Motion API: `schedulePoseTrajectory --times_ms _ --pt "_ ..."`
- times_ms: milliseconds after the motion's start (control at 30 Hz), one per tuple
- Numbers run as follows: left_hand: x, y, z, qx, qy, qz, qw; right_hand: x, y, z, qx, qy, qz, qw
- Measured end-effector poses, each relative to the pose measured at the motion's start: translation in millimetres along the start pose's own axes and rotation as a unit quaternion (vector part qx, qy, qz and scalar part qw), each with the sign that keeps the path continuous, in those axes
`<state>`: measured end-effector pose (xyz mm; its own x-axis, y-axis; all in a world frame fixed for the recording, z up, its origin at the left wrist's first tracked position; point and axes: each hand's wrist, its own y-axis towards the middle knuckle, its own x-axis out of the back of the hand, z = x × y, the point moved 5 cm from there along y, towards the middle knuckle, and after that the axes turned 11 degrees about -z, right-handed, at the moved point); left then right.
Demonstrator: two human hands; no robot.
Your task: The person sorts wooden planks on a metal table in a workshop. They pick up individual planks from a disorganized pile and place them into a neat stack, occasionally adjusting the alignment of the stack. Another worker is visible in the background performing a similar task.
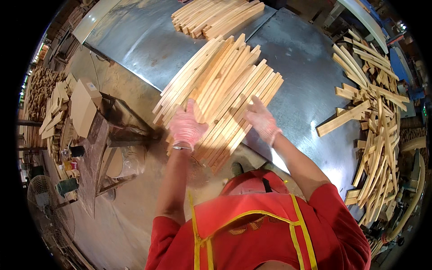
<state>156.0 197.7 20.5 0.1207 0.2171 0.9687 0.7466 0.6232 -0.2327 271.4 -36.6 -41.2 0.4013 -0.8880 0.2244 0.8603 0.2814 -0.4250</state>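
A layer of long, pale wooden strips (pixel 225 85) lies side by side in front of me, its near ends reaching past the metal table's edge. My left hand (pixel 186 127), in a thin pinkish glove, rests on the left part of the strips with thumb and forefinger spread apart. On the right part lies my right hand (pixel 262 119), gloved the same way, its fingers stretched out over the wood. Neither hand is closed round a strip. The undersides of the strips are hidden.
The shiny metal table (pixel 306 58) carries another stack of strips (pixel 216 18) at the far side and a jumbled heap of wooden pieces (pixel 378 130) at the right. To the left stand a worn wooden stand (pixel 96 148), a cardboard piece (pixel 83 108) and a fan (pixel 45 202).
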Motion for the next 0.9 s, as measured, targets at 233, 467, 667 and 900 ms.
schedulePoseTrajectory --times_ms 233,467,667,900 --pt "-12.5 15.8 22.7 -0.076 0.097 -0.117 0.985 58.3 -3.7 -103.9 -0.1 0.061 -0.025 0.993" --pt "-75.5 -92.4 55.2 -0.139 -0.139 -0.253 0.947 28.8 -3.6 -80.5 -0.095 0.179 0.009 0.979" --pt "-228.4 -196.2 65.1 0.334 -0.748 0.169 0.548 47.7 3.6 -107.1 -0.096 0.212 0.059 0.971" --pt "-161.5 -205.9 45.6 0.308 -0.645 0.027 0.699 66.5 -9.6 -102.3 -0.085 0.048 0.117 0.988"
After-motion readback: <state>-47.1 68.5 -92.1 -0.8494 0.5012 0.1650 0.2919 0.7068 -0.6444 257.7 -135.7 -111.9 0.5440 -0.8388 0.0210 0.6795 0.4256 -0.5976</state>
